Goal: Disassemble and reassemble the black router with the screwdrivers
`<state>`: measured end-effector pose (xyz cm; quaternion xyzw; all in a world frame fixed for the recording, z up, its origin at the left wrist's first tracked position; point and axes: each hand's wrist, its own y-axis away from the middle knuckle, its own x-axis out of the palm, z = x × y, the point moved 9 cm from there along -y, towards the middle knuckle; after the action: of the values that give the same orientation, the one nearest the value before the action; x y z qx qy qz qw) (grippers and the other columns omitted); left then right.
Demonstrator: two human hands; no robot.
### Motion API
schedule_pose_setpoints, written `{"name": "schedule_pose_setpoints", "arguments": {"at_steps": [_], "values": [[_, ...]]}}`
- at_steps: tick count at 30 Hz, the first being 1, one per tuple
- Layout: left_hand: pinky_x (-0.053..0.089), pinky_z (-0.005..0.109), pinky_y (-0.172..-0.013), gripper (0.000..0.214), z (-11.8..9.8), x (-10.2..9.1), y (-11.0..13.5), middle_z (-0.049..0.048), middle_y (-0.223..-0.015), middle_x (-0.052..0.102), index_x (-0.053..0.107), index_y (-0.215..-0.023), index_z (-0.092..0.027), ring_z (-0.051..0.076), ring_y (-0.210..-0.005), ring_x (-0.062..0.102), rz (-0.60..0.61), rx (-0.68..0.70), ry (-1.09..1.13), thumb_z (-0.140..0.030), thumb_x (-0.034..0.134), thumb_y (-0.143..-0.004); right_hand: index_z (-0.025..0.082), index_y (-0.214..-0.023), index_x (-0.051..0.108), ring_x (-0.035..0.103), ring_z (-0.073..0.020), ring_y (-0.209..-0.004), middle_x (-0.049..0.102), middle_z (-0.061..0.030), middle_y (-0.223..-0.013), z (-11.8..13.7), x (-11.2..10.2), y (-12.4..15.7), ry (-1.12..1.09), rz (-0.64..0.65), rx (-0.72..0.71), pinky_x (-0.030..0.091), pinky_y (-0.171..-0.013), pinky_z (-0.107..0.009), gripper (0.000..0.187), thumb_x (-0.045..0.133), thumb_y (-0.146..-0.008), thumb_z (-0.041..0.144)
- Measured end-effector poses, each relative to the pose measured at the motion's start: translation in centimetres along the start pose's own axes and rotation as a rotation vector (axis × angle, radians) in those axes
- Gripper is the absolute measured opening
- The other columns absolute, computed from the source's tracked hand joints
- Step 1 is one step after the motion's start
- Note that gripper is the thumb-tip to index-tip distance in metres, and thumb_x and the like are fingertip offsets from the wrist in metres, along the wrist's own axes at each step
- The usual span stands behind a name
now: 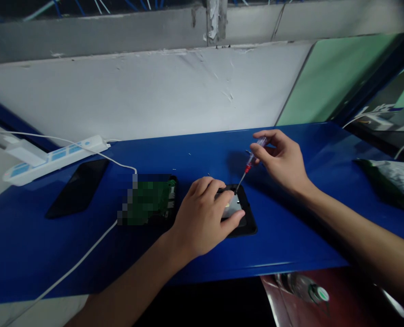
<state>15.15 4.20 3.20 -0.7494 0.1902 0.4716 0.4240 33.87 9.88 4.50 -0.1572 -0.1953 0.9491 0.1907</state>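
Note:
My right hand (279,159) pinches a screwdriver (250,162) with a clear purplish handle and a red collar. Its thin shaft slants down to the left, with the tip at the upper right of a silver metal plate (235,208). That plate lies in a black plastic casing (251,222) on the blue table. Over the casing's left part, my left hand (205,213) presses and grips it, thumb and index finger on the plate. The hand hides much of the casing. A green circuit board (150,200) in a black housing sits left of this hand, partly pixelated.
On the blue table (283,254), a black phone-like slab (79,188) and a white power strip (61,156) with an adapter lie left. A white cable (96,243) crosses there. Tiny bits lie behind my left hand. A bag (392,181) rests right; a bottle (307,288) is below the edge.

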Motion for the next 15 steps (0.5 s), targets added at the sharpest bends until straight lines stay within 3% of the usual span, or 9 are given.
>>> {"name": "schedule_pose_setpoints", "arguments": {"at_steps": [8,15], "values": [[0.048,0.046,-0.095,0.027,-0.1,-0.2,0.0,0.0111,-0.106,0.065,0.071,-0.103,-0.014,0.030,-0.107,0.055,-0.012,0.009,-0.008,-0.038,0.066,-0.091,0.025,-0.101,0.065,0.063,-0.0140,-0.055,0.061,0.0020,-0.073,0.0,0.2,0.2,0.013,0.020,-0.020,0.053,-0.053,-0.031,0.021,0.074,-0.083,0.031],[0.047,0.046,-0.096,0.027,0.0,-0.1,0.0,0.0106,-0.106,0.065,0.071,-0.103,-0.015,0.030,-0.107,0.055,-0.001,-0.008,-0.011,-0.039,0.066,-0.091,0.026,-0.106,0.065,0.063,-0.0146,-0.058,0.060,0.0024,-0.072,1.3,0.6,0.5,-0.079,0.070,-0.126,0.057,-0.057,-0.031,0.024,0.074,-0.085,0.033]]}}
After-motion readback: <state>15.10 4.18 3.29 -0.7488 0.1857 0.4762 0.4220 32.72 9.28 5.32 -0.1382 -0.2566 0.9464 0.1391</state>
